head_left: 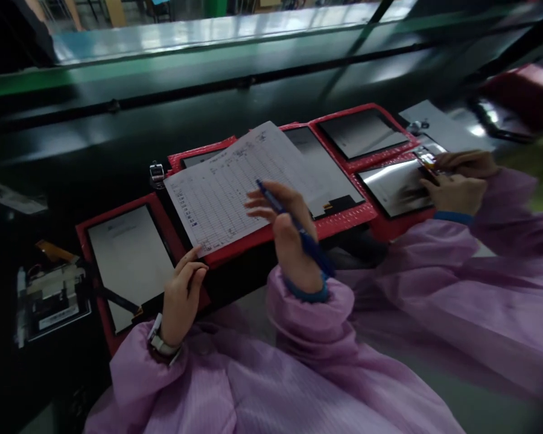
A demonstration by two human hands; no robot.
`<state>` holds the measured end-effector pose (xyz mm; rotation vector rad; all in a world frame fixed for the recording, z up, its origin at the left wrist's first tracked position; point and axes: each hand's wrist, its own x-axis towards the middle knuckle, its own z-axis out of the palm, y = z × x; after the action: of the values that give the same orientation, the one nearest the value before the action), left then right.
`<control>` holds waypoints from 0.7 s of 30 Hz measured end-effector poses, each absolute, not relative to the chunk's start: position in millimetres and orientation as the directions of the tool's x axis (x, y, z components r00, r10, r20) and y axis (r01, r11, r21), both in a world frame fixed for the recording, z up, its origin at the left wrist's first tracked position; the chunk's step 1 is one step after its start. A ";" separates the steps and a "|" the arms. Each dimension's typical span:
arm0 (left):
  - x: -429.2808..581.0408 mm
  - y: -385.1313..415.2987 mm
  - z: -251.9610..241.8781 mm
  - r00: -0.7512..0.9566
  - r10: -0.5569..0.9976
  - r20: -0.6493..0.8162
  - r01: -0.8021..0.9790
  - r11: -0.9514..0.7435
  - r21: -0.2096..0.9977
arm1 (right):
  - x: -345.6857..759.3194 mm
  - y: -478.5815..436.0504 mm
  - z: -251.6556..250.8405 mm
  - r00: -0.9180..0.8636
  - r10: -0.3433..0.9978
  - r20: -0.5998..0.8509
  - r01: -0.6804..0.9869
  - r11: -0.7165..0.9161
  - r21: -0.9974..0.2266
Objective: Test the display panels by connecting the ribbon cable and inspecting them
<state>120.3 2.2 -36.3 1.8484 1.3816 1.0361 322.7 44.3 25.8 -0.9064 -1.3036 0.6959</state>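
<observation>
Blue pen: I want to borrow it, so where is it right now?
In the head view, the blue pen is just right of centre, held in the person's right hand, its upper end seen against the gridded paper sheet.

Open air between the left hand (181, 304) and right hand (296, 256) gives passage; rightward, a co-worker's hands (457, 196) obstruct a panel (384, 184).

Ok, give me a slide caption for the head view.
Right hand with a blue pen over a gridded sheet, left hand at its near corner, amid panels on red padding.
</observation>
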 end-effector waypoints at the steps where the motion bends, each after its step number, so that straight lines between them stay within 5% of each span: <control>1: 121.0 1.2 -36.8 0.157 0.961 0.229 0.486 -0.277 0.829 | 325.7 52.9 34.4 0.169 0.849 0.501 0.040 0.502 -0.864; 12: 121.5 -2.6 -38.2 0.035 0.968 0.247 0.425 -0.238 0.873 | 331.3 121.2 49.9 0.194 0.871 0.452 -0.001 0.461 -0.887; 21: 116.8 -6.5 -37.2 -0.121 0.958 0.261 0.448 -0.181 0.875 | 336.1 129.6 -16.3 0.055 0.986 0.158 -0.016 0.159 -0.987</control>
<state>116.8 -6.5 -37.2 1.6328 1.5646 1.2758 336.1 129.6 -16.3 -1.1021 -1.2264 1.0628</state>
